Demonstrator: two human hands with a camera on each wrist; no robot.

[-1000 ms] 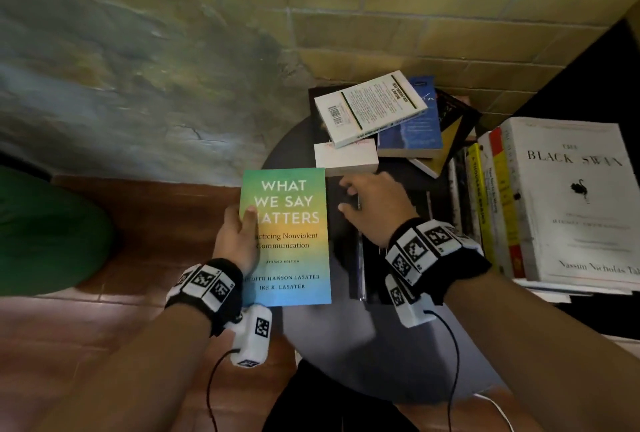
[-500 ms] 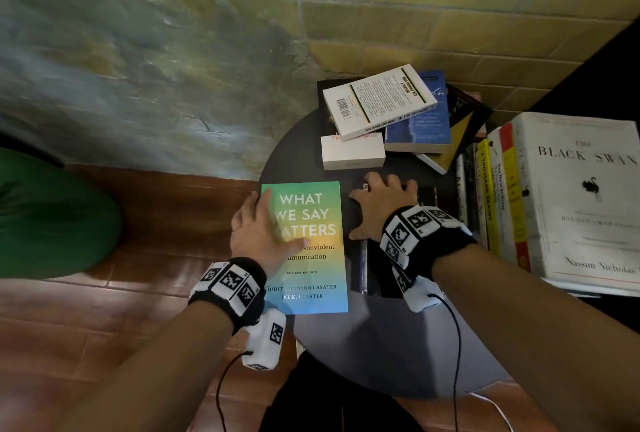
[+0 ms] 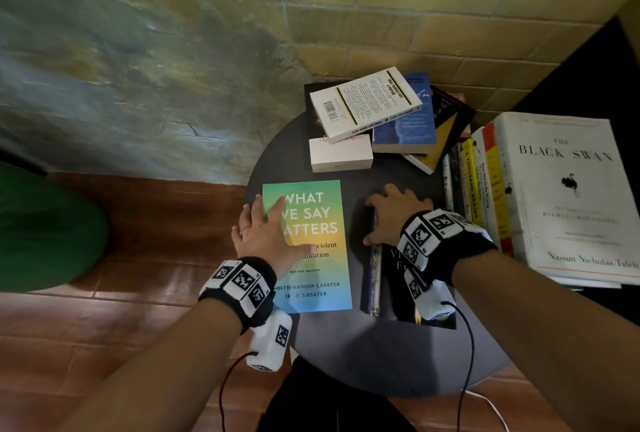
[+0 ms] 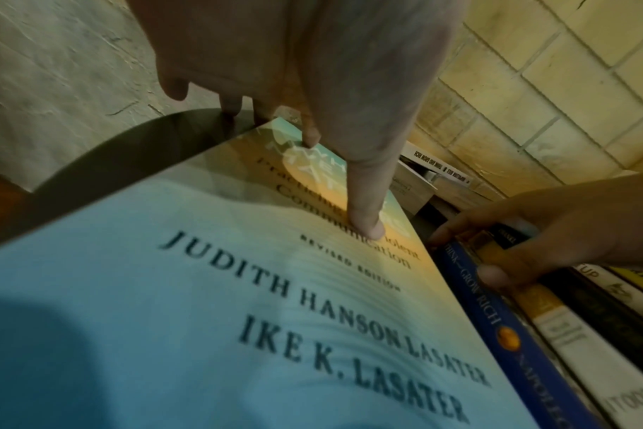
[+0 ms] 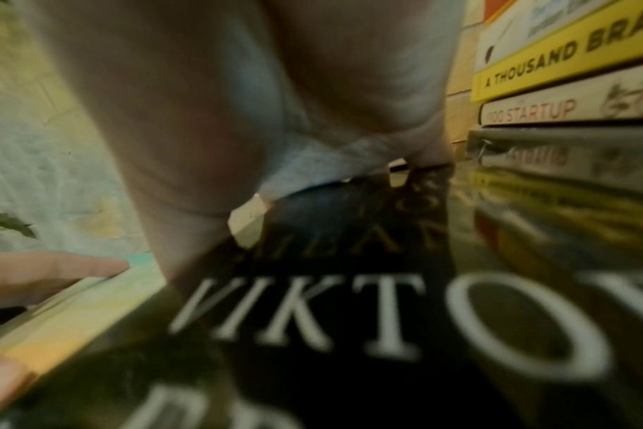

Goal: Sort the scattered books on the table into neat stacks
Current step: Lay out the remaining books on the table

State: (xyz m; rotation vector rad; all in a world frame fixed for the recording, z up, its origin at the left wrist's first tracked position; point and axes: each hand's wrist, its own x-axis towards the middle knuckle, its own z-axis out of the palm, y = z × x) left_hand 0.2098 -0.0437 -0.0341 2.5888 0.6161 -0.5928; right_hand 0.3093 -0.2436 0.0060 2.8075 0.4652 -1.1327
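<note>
The green-blue book "What We Say Matters" lies flat at the left rim of the round dark table. My left hand lies flat on its cover, fingers straight and spread. Just right of it, my right hand rests on a black book atop a low stack, thumb and forefinger against the stack's left side. A blue spine shows under that thumb.
A loose pile sits at the table's back: a white barcode book, a blue book, a small white book. A tall stack topped by "The Black Swan" stands right. A brick wall is behind; something green is left.
My left hand let go of the green-blue book's left edge and now lies flat on its cover; the book moved right onto the table. The right hand stayed on the black book.
</note>
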